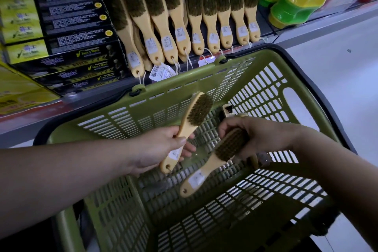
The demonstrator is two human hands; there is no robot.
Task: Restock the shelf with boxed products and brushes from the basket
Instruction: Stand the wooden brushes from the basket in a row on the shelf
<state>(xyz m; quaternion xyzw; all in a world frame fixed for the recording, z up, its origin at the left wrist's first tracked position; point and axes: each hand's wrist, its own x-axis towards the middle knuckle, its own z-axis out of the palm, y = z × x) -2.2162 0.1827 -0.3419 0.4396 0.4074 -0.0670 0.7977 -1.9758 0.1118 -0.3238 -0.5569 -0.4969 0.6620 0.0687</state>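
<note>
Over the green slatted basket (204, 71) my left hand (157, 147) grips a wooden-handled brush (192, 116) by its handle, bristle head pointing up toward the shelf. My right hand (259, 135) holds a second brush (216, 161) by its bristle head, its labelled handle pointing down-left. Another brush (227, 109) peeks out behind my right hand, deeper in the basket. On the shelf a row of several matching brushes (184, 22) lies with handles toward me. Black and yellow boxed products (75, 32) are stacked to their left.
Green and yellow plastic containers (294, 2) stand on the shelf at the upper right. The shelf's front edge (41, 112) runs just beyond the basket's far rim. Pale floor (337, 63) shows to the right of the basket.
</note>
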